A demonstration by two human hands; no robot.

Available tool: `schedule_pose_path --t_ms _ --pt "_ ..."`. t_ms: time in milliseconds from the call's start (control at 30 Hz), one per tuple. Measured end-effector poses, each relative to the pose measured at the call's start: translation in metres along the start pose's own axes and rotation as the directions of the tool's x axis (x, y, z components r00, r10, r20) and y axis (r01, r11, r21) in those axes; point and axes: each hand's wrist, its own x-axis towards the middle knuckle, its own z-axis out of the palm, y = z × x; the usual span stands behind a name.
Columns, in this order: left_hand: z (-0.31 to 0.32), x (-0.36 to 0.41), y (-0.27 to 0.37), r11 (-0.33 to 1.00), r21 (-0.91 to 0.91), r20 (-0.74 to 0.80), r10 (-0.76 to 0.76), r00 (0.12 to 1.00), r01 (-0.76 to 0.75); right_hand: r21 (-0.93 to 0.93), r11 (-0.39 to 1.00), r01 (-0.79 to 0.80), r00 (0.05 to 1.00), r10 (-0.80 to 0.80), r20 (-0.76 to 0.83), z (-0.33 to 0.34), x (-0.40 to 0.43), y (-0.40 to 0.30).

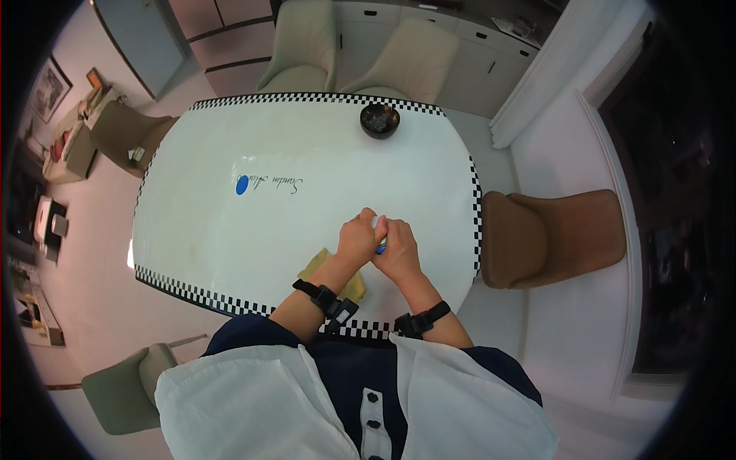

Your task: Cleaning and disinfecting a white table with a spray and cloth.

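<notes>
Both hands are closed together around a small blue-and-white container [381, 248], over the near right part of the white table [322, 149]. My left hand [357, 237] wraps it from the left, and my right hand [399, 247] grips it from the right. Fingers hide most of the container, so its exact kind does not show. Partly covered by my left forearm, a folded yellow cloth [355, 287] lies on the table. A flat blue oval [242, 185] is farther left, beside script lettering on the tabletop.
A dark round bowl [379, 122] stands near the table's far edge. Chairs surround the table: a brown one [514, 240] at the right, two pale ones [305, 52] at the far side, a brown one [123, 137] at the left and a green one [123, 391] at the near left.
</notes>
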Motion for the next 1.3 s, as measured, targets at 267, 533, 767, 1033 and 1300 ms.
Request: schedule_pose_path --t_ms 267,533,767,1033,1300 --pt "0.008 0.009 -0.096 0.816 -0.343 -0.242 -0.556 0.795 0.466 -0.128 0.949 -0.287 0.908 0.312 0.279 -0.018 0.003 0.019" --pt "0.01 -0.029 -0.081 0.588 -0.527 0.148 -0.647 0.748 0.613 -0.36 0.899 -0.251 0.879 0.367 0.305 -0.018 0.021 0.028" --pt "0.013 -0.033 -0.093 0.577 -0.564 0.122 -0.65 0.75 0.591 -0.551 0.825 -0.129 0.926 0.299 0.23 -0.007 0.025 0.031" --pt "0.003 -0.028 -0.094 0.503 -0.568 0.203 -0.682 0.703 0.652 -0.481 0.874 -0.073 0.921 0.244 0.303 -0.001 0.035 0.015" --pt "-0.001 -0.021 -0.097 0.482 -0.602 0.183 -0.693 0.697 0.637 -0.427 0.881 -0.204 0.938 0.301 0.173 0.004 0.1 0.031"
